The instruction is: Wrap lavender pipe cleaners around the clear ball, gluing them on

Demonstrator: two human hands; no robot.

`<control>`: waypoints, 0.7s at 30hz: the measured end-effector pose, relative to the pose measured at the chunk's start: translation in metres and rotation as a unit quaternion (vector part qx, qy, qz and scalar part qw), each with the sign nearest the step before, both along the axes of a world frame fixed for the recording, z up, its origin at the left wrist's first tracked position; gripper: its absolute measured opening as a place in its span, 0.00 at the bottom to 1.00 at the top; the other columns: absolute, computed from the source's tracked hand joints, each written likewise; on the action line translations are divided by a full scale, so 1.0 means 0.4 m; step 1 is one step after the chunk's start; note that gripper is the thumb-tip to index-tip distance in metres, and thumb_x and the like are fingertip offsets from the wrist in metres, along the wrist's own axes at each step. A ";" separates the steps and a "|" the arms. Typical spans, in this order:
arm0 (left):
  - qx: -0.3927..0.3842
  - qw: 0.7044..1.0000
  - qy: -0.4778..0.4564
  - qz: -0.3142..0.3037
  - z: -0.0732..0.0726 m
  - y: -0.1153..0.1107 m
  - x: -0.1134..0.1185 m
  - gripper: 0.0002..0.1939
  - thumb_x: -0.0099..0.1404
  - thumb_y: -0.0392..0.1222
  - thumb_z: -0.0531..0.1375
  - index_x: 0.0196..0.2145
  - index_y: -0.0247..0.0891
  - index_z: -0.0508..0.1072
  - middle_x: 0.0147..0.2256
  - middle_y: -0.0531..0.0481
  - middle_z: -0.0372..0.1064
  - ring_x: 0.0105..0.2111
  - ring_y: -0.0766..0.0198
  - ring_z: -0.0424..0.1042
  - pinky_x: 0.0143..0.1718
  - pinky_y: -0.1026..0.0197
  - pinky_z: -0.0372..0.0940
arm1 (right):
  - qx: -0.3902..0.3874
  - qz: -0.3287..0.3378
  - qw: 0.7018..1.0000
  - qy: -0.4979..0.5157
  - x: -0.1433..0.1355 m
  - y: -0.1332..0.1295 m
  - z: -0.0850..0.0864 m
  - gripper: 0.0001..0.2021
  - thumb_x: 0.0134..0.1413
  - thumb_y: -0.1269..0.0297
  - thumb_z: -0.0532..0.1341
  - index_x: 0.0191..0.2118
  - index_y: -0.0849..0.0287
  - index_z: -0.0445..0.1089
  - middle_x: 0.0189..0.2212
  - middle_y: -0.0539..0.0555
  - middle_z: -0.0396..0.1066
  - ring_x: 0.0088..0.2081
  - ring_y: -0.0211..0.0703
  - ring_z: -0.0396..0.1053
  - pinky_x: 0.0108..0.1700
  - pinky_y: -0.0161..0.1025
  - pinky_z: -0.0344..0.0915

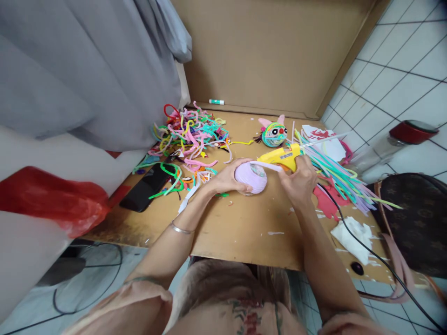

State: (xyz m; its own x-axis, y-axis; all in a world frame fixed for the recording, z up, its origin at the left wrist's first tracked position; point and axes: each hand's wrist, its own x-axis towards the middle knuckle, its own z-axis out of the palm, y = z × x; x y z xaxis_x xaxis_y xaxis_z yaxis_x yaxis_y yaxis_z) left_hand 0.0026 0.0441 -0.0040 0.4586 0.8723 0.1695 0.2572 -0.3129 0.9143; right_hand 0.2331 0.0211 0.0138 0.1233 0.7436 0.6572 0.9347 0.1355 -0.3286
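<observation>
My left hand (pixel 230 177) is wrapped round a ball (pixel 247 179) covered in coils of lilac pipe cleaner, held just over the table. A greyish patch shows uncovered on its upper right. From the ball a loose lilac pipe cleaner (pixel 267 165) runs across to the fingers of my right hand (pixel 299 179). That hand also grips a yellow glue gun (pixel 279 157), its nozzle pointing left above the ball and a clear glue stick (pixel 324 139) sticking out behind. Just beyond stands a finished-looking ball figure (pixel 274 134) with pink ears, eyes and a red nose.
Tangled pipe cleaners (pixel 195 132) heap at the back left, near a black phone (pixel 148 188). Straight pipe cleaners (pixel 337 174) lie right, beside a bottle (pixel 394 144) and brown bag (pixel 412 223). The black cord (pixel 352 235) trails over the right side. A glue stick tube (pixel 217 101) lies at the back.
</observation>
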 end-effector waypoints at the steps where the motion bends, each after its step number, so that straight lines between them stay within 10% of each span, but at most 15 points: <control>1: 0.001 1.000 -0.002 -0.004 0.000 0.000 0.000 0.49 0.42 0.48 0.73 0.61 0.37 0.65 0.62 0.38 0.63 0.61 0.46 0.65 0.64 0.45 0.58 | 0.003 -0.002 1.000 -0.001 -0.001 -0.001 0.001 0.09 0.50 0.58 0.60 0.37 0.55 0.66 0.38 0.58 0.70 0.40 0.53 0.68 0.39 0.43 0.62; 21: 0.011 1.000 -0.004 -0.016 0.003 -0.007 -0.003 0.48 0.42 0.48 0.74 0.60 0.37 0.66 0.62 0.38 0.62 0.62 0.45 0.63 0.66 0.43 0.55 | -0.013 0.018 1.000 0.000 0.007 0.001 0.009 0.08 0.50 0.59 0.60 0.35 0.56 0.66 0.37 0.57 0.71 0.41 0.53 0.69 0.40 0.44 0.63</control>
